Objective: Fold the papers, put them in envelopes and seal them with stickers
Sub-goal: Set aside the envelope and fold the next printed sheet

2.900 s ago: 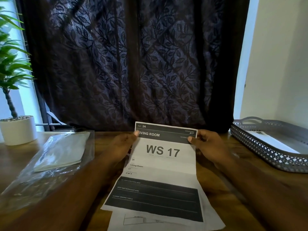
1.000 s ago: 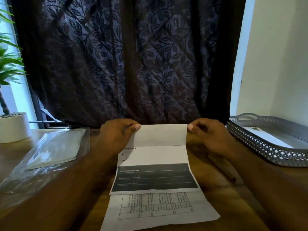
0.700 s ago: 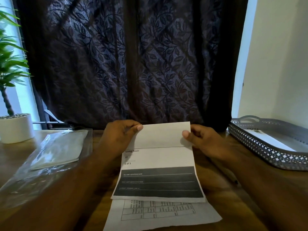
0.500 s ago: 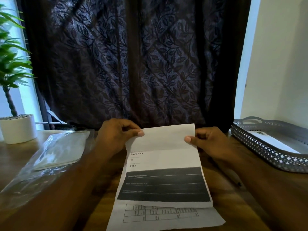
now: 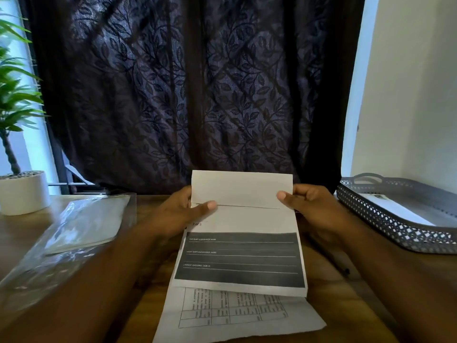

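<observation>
A printed white paper (image 5: 243,219) with a dark grey block is held up over the wooden table (image 5: 346,305), its top part folded down toward me. My left hand (image 5: 183,211) pinches the folded flap at its left side, thumb on the front. My right hand (image 5: 306,204) pinches the right side of the flap in the same way. Under it on the table lies another sheet (image 5: 235,315) with a printed grid. A clear plastic bag of white envelopes (image 5: 84,221) lies at the left.
A grey perforated tray (image 5: 395,219) holding a white sheet stands at the right. A white pot (image 5: 22,191) with a green plant is at the far left. A dark leaf-patterned curtain (image 5: 193,90) hangs behind the table.
The top of the paper has been folded down over the heading. Since then both hands have lifted it slightly and the flap reaches further down the page.
</observation>
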